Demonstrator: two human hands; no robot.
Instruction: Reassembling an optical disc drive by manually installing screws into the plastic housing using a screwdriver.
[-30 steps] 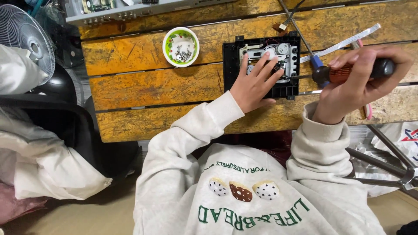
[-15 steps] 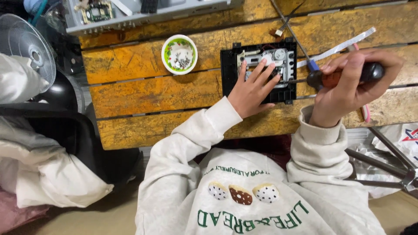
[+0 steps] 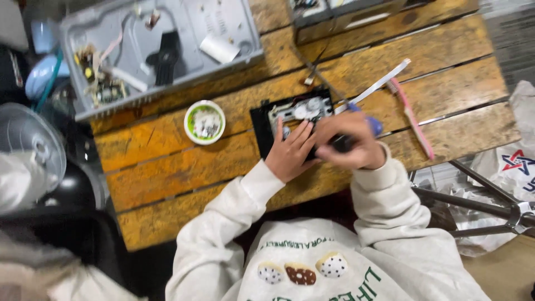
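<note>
My left hand lies spread flat on the black drive on the desk; my right grip is wrapped around a screwdriver over it.

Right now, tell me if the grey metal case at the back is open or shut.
Open: the grey metal case has no lid, so its circuit board and loose cables show inside.

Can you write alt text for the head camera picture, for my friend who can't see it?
A person's left hand steadies a black disc drive on a wooden table while the right hand grips a screwdriver over it. A small bowl sits beside it.
</note>
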